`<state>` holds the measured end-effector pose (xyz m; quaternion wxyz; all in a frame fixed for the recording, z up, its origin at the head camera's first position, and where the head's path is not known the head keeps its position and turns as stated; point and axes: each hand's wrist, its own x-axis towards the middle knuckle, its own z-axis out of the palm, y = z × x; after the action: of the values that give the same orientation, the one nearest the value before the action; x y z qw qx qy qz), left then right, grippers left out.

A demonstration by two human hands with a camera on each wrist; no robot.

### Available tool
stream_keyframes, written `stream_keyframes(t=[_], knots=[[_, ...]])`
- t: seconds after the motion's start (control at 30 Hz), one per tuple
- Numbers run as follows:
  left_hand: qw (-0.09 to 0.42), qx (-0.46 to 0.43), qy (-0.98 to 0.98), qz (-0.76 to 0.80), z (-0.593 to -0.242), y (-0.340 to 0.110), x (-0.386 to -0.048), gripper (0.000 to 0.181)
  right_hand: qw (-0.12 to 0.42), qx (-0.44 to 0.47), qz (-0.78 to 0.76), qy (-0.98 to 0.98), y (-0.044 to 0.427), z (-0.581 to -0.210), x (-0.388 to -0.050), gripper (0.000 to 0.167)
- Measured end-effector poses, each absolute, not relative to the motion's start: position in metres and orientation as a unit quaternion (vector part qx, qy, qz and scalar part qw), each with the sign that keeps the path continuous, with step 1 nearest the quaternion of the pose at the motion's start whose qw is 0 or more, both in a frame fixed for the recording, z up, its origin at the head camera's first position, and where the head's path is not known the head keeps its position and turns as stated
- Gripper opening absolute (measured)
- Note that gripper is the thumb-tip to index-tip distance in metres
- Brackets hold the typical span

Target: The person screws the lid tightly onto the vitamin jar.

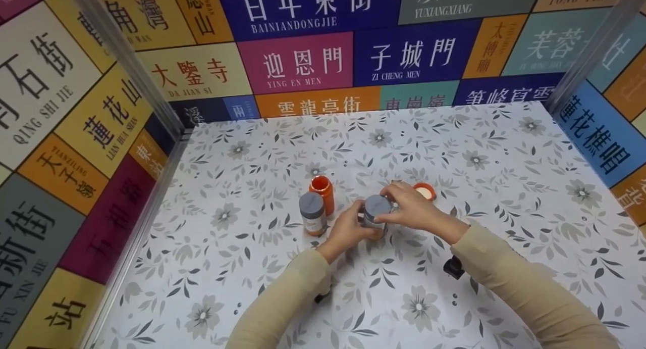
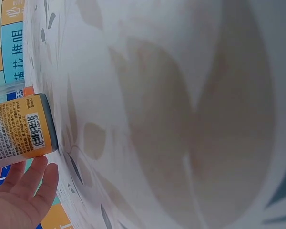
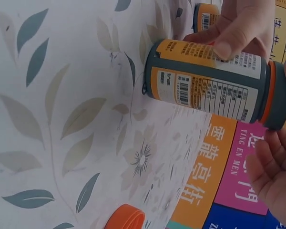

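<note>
A grey bottle (image 1: 374,231) with an orange-and-white label stands upright on the patterned table; its grey cap (image 1: 377,205) is on, with an orange band under it in the right wrist view. My left hand (image 1: 348,229) grips the bottle's body from the left, thumb on the label (image 3: 205,78). The right hand (image 1: 415,207) holds the cap (image 3: 279,95) between thumb and fingers (image 3: 269,155). In the left wrist view the bottle (image 2: 24,129) shows its barcode side, with fingers of my left hand (image 2: 21,198) against it.
Left of the hands stands another grey-capped bottle (image 1: 313,218), close beside an uncapped orange bottle (image 1: 328,198). An orange lid (image 1: 425,191) with a pale inside lies just behind my right hand. Colourful sign-covered walls (image 1: 298,61) border the table (image 1: 419,308) at the back and sides.
</note>
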<state>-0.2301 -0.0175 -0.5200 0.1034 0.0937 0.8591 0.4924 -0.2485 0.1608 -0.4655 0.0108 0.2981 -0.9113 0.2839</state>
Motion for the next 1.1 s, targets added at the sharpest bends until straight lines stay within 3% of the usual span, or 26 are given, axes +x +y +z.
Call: stream_keyframes(t=[0.2, 0.37, 0.47, 0.57, 0.77, 1.1], knots=[[0.092, 0.111, 0.863, 0.484, -0.519, -0.017, -0.230, 0.061, 0.017, 0.272, 0.266, -0.925, 0.156, -0.465, -0.243, 0.063], [0.093, 0.115, 0.861, 0.486, -0.519, -0.018, -0.230, 0.062, -0.055, 0.326, 0.304, -0.893, 0.165, -0.455, -0.247, 0.084], [0.097, 0.112, 0.861, 0.486, -0.519, -0.017, -0.231, 0.061, -0.106, 0.369, 0.304, -0.872, 0.172, -0.449, -0.250, 0.072], [0.103, 0.105, 0.862, 0.486, -0.520, -0.017, -0.231, 0.061, -0.113, 0.411, 0.274, -0.862, 0.174, -0.449, -0.251, 0.060], [0.098, 0.109, 0.857, 0.495, -0.520, -0.017, -0.230, 0.063, -0.030, 0.421, 0.253, -0.870, 0.168, -0.459, -0.251, 0.055], [0.093, 0.112, 0.855, 0.498, -0.521, -0.019, -0.231, 0.059, 0.072, 0.328, 0.260, -0.906, 0.153, -0.474, -0.248, 0.055]])
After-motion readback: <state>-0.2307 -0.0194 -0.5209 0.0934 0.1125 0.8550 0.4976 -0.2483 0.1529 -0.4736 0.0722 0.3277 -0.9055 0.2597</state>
